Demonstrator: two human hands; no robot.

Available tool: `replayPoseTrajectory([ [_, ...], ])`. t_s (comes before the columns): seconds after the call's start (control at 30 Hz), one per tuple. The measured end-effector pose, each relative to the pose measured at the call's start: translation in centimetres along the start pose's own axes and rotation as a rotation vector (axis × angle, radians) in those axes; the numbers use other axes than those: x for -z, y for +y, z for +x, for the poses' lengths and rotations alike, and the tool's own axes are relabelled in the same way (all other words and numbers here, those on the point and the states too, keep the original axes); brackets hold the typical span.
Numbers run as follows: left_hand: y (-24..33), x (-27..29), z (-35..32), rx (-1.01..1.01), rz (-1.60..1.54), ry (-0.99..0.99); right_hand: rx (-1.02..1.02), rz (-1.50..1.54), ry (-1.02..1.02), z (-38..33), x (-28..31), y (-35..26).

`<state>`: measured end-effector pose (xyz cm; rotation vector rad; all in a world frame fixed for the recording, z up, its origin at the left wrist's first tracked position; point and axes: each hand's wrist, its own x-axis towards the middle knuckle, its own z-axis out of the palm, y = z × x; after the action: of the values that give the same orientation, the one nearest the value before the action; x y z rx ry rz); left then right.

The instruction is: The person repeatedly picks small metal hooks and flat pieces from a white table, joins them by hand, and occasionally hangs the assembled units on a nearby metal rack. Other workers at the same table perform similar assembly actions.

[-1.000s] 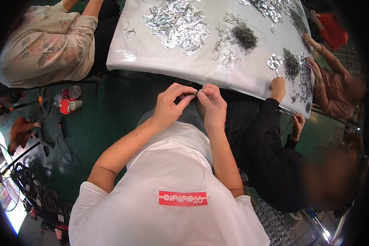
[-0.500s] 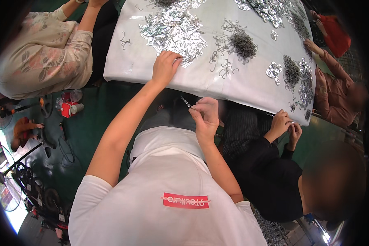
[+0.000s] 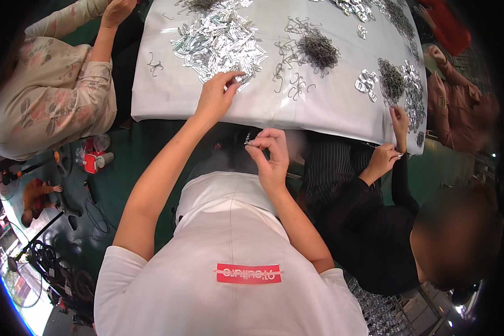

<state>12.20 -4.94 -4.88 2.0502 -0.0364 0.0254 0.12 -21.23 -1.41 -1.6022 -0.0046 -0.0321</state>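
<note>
My left hand (image 3: 217, 96) is over the table's near edge, its thumb and forefinger apart beside a heap of small, narrow silver metal pieces (image 3: 221, 47). No piece shows clearly between its fingers. Lower and to the right, off the table's edge, my right hand (image 3: 273, 157) pinches a short, knobbly metal strand (image 3: 247, 138) between thumb and forefinger. The strand's exact kind is too small to make out. Wire hooks (image 3: 299, 87) lie scattered on the white-covered table (image 3: 246, 109), next to a tangled dark heap of hooks (image 3: 319, 50).
At my right a person in black (image 3: 375, 241) handles a small piece at the table's corner. Another in a flowered top (image 3: 56, 95) sits at the left. More metal heaps (image 3: 392, 78) lie on the right side. A red container (image 3: 89, 162) stands on the floor.
The view has shifted slightly. My left thumb and forefinger have spread apart at the silver heap. My right hand has turned with the strand; the person in black has raised one hand to the table.
</note>
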Motion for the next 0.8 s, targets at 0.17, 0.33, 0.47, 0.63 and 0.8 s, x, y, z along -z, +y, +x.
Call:
replayPoseTrajectory([
  [0.17, 4.0, 2.0, -5.9, 0.279, -0.497, -0.165, 0.054, -0.063, 0.040, 0.0, -0.9, 0.2],
  [0.33, 6.1, 3.3, -8.9, 0.339, -0.598, -0.168, 0.023, -0.100, 0.047, -0.3, -1.5, 0.1],
  [0.47, 6.5, 3.5, -9.8, 0.277, -0.563, -0.139, 0.038, -0.120, 0.049, -0.4, -1.8, 0.1],
  [0.63, 6.5, 3.3, -10.4, 0.089, -0.418, -0.020, 0.083, -0.163, 0.079, -0.5, -2.1, 0.5],
  [0.8, 6.5, 2.7, -10.3, 0.106, -0.355, 0.058, 0.062, -0.178, 0.096, -0.4, -2.0, 0.9],
])
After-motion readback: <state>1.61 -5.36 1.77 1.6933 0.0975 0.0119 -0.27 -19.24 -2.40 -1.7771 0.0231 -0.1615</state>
